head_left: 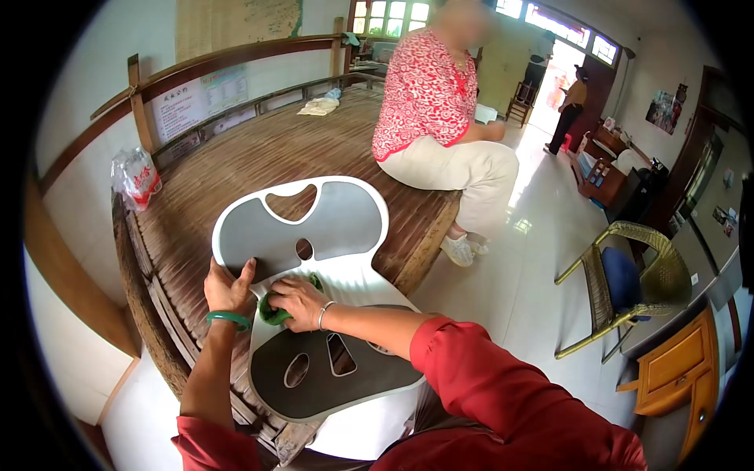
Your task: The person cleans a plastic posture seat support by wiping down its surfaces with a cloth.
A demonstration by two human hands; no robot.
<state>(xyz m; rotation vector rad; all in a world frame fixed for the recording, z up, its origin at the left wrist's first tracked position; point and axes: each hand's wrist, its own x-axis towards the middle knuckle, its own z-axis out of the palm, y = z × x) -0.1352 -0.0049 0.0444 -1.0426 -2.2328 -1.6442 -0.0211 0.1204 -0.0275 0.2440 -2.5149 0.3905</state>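
A white plastic seat with grey pads [338,216] rests at the front edge of the bamboo platform, its backrest part farther off and its dark seat part close to my body. My left hand [228,286] grips the left edge of the seat near the backrest, thumb on the grey pad; a green bangle is on that wrist. With my right hand [297,303] I press a green cloth [272,312] onto the white middle part between the two pads. Most of the cloth is hidden under my fingers.
A person [428,102] in a red patterned top sits on the bamboo platform [236,165]. Another person [575,106] stands by the bright doorway. A plastic-wrapped pack [137,180] lies at the left. A woven chair [620,282] and a wooden cabinet [679,377] stand right.
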